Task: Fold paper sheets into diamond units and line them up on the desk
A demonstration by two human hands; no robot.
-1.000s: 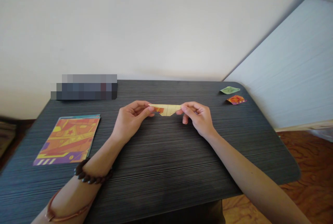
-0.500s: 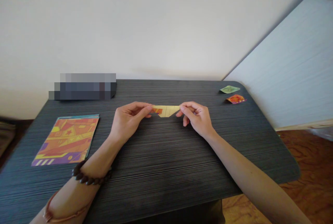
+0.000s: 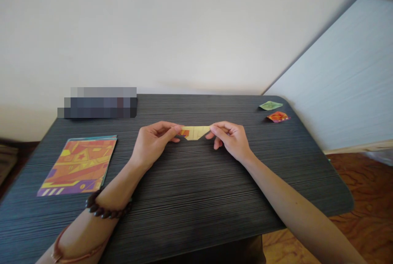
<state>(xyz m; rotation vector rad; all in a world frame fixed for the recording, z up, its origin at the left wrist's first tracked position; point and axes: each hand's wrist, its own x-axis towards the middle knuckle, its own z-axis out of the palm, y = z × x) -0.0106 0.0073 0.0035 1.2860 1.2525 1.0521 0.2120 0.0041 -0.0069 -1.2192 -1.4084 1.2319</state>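
Note:
A small piece of folded paper [image 3: 196, 132], pale yellow with an orange patch on its left, is stretched between my two hands over the table. Its upper edge is straight and its lower corners slant inward. My left hand [image 3: 154, 140] pinches the left end between thumb and index finger. At the right end, my right hand [image 3: 231, 137] grips the paper with thumb and forefinger, the other fingers curled below. The fingertips cover both ends of the paper.
On the dark table [image 3: 196, 198], a stack of patterned paper sheets [image 3: 81, 163] lies at the left. A blurred-out dark object [image 3: 101, 106] stands behind it. At the far right lie a green folded paper [image 3: 271, 105] and an orange-red folded paper [image 3: 278, 117]. A wall rises behind.
The folded paper and both hands have shifted slightly down in view. My right hand has come a little to the left, and less of the paper's length shows between the fingers.

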